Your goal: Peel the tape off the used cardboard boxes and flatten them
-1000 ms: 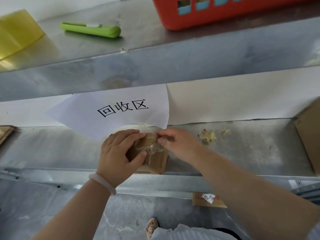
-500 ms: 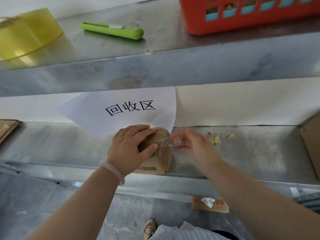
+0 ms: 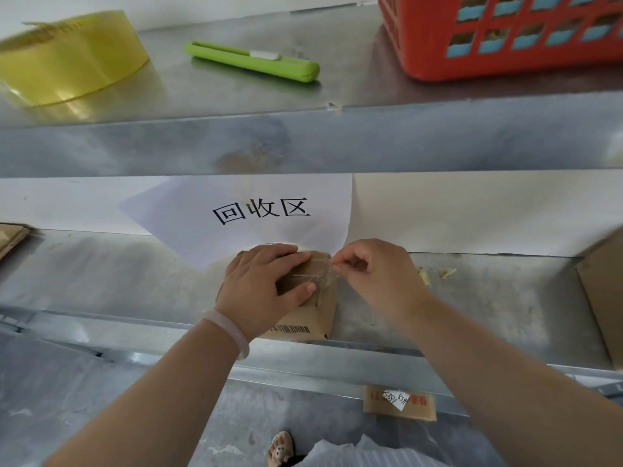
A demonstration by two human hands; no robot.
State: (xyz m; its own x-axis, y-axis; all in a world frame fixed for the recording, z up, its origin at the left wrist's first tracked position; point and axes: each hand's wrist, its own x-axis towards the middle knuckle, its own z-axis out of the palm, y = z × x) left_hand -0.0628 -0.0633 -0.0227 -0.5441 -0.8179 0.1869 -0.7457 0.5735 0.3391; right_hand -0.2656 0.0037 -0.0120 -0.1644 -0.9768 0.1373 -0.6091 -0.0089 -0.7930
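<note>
Small cardboard box [image 3: 320, 315] is set near the front edge of the metal surface [image 3: 488, 308], barcode face toward the camera. The box top is pressed down by the left hand [image 3: 259, 288], fingers laid fairly flat across it and thumb spread along the near side, nothing gripped. A strip of clear tape [image 3: 328, 278], crumpled and partly lifted off the top at the right corner, is pinched between thumb and forefinger of the right hand [image 3: 377, 274], other fingers curled in. A white bracelet [image 3: 229, 332] is worn on the left wrist. Just behind the box, a paper sign [image 3: 263, 210] with printed characters is seen on the back wall. Small tape scraps [image 3: 436, 274] lie right of the right hand. A larger box [image 3: 603, 291] is cut off at the right edge, flat cardboard [image 3: 11, 235] at the far left. On the upper shelf [image 3: 236, 96] are found a yellow tape roll [image 3: 67, 62], a green cutter [image 3: 253, 60] and an orange basket [image 3: 505, 45]. A labelled cardboard piece [image 3: 399, 402] is seen below the surface.
</note>
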